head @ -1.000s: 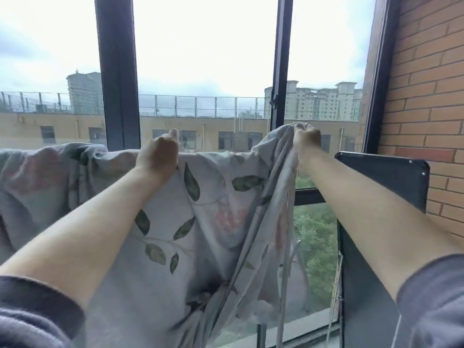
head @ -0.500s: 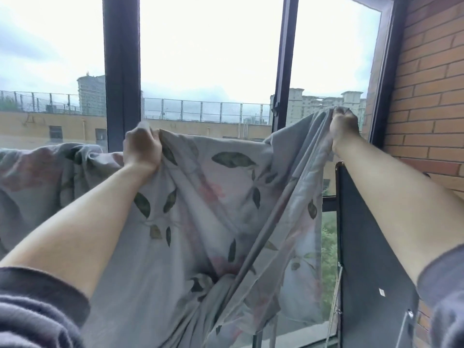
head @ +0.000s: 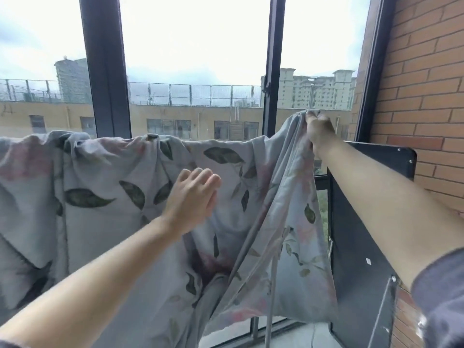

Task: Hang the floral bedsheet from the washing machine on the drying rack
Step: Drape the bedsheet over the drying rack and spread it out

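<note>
Bedsheet (head: 100, 177) with leaf and flower print hangs spread before the window (head: 105, 71), its long top edge running left to right, cloth falling downward. Right hand (head: 319, 129) clenches the raised right corner. Left hand (head: 193, 197), fingers straight and together, is flat at its middle.

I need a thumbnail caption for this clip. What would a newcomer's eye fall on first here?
The grey floral bedsheet with green leaves, hanging wide across the middle in front of the window. Next, the right hand gripping its bunched corner high up by the brick wall on the right, while the left hand is flat and open in front of the cloth at centre.
</note>
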Demonstrator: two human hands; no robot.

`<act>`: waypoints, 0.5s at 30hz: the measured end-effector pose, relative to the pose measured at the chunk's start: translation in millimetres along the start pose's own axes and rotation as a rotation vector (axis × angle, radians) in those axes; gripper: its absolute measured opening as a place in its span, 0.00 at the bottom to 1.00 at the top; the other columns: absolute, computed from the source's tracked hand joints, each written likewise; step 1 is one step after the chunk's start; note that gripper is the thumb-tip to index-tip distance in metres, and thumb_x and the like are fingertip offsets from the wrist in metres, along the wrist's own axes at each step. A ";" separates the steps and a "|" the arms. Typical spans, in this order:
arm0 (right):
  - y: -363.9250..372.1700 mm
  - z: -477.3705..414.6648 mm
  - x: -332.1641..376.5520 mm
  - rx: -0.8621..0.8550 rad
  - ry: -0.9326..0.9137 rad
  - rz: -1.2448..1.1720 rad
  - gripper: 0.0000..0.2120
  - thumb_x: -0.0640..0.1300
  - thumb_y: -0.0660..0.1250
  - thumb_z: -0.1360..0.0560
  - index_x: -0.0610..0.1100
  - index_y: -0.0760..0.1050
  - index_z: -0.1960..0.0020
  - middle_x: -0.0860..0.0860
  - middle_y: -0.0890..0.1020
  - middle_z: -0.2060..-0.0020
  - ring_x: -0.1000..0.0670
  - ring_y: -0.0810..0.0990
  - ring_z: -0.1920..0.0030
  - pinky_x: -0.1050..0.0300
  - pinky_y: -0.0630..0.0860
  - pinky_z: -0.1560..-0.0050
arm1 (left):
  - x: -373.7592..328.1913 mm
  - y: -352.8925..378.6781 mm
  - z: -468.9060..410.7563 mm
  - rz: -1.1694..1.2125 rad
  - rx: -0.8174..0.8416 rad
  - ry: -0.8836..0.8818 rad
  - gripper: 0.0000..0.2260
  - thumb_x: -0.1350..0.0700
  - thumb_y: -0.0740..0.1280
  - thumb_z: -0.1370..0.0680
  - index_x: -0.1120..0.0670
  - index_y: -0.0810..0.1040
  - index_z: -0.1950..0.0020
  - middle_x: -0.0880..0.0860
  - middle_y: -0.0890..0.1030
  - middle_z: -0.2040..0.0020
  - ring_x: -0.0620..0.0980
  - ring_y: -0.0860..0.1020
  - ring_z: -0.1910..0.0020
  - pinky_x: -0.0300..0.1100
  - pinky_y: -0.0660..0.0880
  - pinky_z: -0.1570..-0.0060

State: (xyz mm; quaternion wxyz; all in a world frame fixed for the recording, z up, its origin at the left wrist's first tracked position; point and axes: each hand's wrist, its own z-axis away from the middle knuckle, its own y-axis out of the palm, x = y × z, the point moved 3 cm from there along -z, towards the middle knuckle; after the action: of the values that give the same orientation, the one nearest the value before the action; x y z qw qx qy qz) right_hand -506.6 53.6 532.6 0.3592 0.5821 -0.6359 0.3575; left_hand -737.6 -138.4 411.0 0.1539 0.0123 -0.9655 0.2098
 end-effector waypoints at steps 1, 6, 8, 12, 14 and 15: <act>-0.3 2.2 -3.0 -0.007 0.001 -0.005 0.12 0.50 0.53 0.17 0.44 0.70 0.43 0.48 0.75 0.52 0.49 0.75 0.49 0.55 0.72 0.44 | -10.2 11.3 14.0 0.052 0.043 0.017 0.03 0.61 0.65 0.27 0.55 0.73 0.60 0.51 0.74 0.62 0.53 0.73 0.62 0.45 0.68 0.61; -2.6 6.1 -15.6 -0.024 0.020 -0.016 0.13 0.51 0.54 0.18 0.43 0.71 0.45 0.48 0.76 0.53 0.48 0.76 0.47 0.56 0.73 0.43 | -30.3 47.7 48.8 0.158 0.282 -0.148 0.08 0.65 0.69 0.31 0.56 0.72 0.66 0.52 0.74 0.72 0.54 0.72 0.75 0.43 0.65 0.78; -3.3 8.1 -16.3 0.002 0.026 -0.020 0.16 0.51 0.54 0.18 0.41 0.71 0.40 0.49 0.76 0.53 0.47 0.77 0.46 0.56 0.73 0.44 | -35.4 60.0 58.4 0.172 0.385 -0.206 0.07 0.65 0.67 0.30 0.55 0.73 0.65 0.53 0.75 0.70 0.55 0.74 0.73 0.44 0.66 0.75; 1.7 15.6 -16.7 0.106 0.013 -0.073 0.12 0.50 0.52 0.17 0.45 0.71 0.47 0.50 0.77 0.56 0.50 0.77 0.51 0.59 0.74 0.49 | -56.8 78.4 75.5 0.056 0.570 -0.330 0.05 0.61 0.63 0.26 0.56 0.77 0.53 0.56 0.81 0.56 0.59 0.79 0.55 0.48 0.72 0.60; 6.0 17.2 -17.6 0.173 -0.020 -0.097 0.11 0.48 0.52 0.17 0.48 0.71 0.53 0.50 0.77 0.57 0.50 0.77 0.52 0.60 0.76 0.52 | -66.3 96.9 93.3 0.007 0.733 -0.446 0.09 0.60 0.61 0.24 0.55 0.75 0.45 0.57 0.80 0.47 0.58 0.79 0.48 0.47 0.74 0.56; 5.8 18.6 -17.5 0.199 -0.033 -0.102 0.12 0.47 0.52 0.17 0.49 0.70 0.55 0.49 0.76 0.57 0.50 0.76 0.54 0.61 0.76 0.55 | -69.2 107.6 105.8 0.003 0.799 -0.511 0.10 0.58 0.61 0.24 0.54 0.74 0.42 0.58 0.77 0.39 0.58 0.79 0.46 0.46 0.75 0.56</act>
State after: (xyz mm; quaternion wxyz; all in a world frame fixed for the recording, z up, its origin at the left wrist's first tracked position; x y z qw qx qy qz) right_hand -511.9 46.1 508.1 0.3068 0.6523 -0.5725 0.3906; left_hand -712.1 -86.4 255.5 -0.1057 0.1205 -0.8161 0.5552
